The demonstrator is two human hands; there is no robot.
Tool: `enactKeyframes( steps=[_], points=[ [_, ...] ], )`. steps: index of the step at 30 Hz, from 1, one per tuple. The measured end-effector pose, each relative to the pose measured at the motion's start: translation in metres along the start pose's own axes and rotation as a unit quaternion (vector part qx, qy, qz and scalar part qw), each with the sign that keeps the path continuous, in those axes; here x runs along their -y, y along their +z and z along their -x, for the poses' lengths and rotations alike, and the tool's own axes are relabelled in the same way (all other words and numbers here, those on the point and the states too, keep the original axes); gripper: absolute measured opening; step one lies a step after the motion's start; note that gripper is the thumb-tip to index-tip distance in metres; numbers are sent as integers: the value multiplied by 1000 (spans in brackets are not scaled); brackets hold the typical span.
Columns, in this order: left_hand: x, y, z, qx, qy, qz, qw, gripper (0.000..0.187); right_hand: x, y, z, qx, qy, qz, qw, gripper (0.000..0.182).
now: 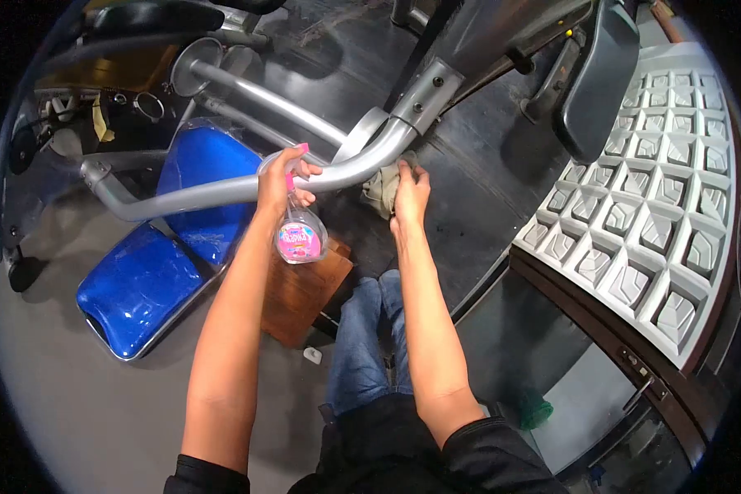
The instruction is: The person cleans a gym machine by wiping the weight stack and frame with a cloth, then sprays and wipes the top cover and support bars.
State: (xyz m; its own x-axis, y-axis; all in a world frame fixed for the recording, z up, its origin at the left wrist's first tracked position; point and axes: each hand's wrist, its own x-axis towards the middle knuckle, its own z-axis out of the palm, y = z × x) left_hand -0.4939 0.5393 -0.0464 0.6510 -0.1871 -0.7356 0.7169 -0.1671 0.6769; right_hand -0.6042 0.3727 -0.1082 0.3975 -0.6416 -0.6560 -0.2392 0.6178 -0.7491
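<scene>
Near the frame's centre, the left hand grips a spray bottle hanging below the grey metal bar, while the right hand closes on a cloth against it; the loosely hanging bottle could slip and fall.

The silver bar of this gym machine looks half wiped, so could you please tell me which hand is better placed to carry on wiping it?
Probably the right hand: it presses the cloth against the silver bar. The left hand grips the spray bottle.
</scene>
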Motion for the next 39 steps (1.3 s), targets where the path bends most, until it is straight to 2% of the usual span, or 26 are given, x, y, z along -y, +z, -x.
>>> enactKeyframes(
  steps=[2,5,8,10,12,13,14,16,18,19,20,22,23,24,26,28,30,32,34,35,39],
  points=[
    [-2,1,0,1,-12,0,1000,40,-1,10,9,-40,-23,80,996,53],
    [5,-3,-9,22,-6,7,1000,42,-6,24,47,-50,2,146,988,47],
    [4,-7,-1,43,1,17,999,42,-40,25,69,33,-3,161,986,38],
    [7,-13,4,117,71,4,991,40,-47,17,75,67,-16,153,986,34],
    [12,-21,4,104,103,-3,989,39,-32,5,85,166,-96,123,974,27],
    [15,-27,4,64,134,11,989,39,-21,-1,86,154,-113,174,966,21],
    [17,-35,5,23,164,25,986,39,-11,-8,86,148,-172,223,948,23],
    [8,-58,15,2,142,-2,990,41,14,-12,85,100,-254,310,911,24],
    [1,-74,20,-39,208,-70,975,44,30,-12,73,59,-327,358,873,26],
    [-5,-84,24,-21,206,-122,971,47,36,-11,65,52,-387,402,828,27],
    [0,-91,19,-22,209,-118,971,47,44,-3,66,40,-392,441,806,27],
    [16,-104,6,-136,319,-297,890,45,40,11,66,24,-417,501,758,26],
    [13,-110,5,-107,283,-269,914,46,37,17,68,21,-428,504,750,27],
    [16,-115,2,-109,285,-268,914,46,33,24,71,18,-439,507,742,28],
    [22,-122,-8,-69,267,-204,939,49,25,36,81,68,-463,542,699,30],
    [17,-121,-8,-54,242,-243,938,49,13,45,83,114,-474,546,681,32],
    [13,-120,-5,-17,193,-265,945,50,16,52,86,176,-448,557,677,33],
    [12,-118,-10,-21,180,-248,952,53,27,51,77,195,-475,548,660,32],
    [16,-121,-19,0,159,-257,953,54,56,45,70,246,-434,631,594,32],
    [10,-117,-13,-12,150,-246,957,47,64,38,58,222,-438,663,565,32],
    [16,-115,-20,-29,139,-266,954,43,96,40,40,178,-418,688,566,22]
  ],
)
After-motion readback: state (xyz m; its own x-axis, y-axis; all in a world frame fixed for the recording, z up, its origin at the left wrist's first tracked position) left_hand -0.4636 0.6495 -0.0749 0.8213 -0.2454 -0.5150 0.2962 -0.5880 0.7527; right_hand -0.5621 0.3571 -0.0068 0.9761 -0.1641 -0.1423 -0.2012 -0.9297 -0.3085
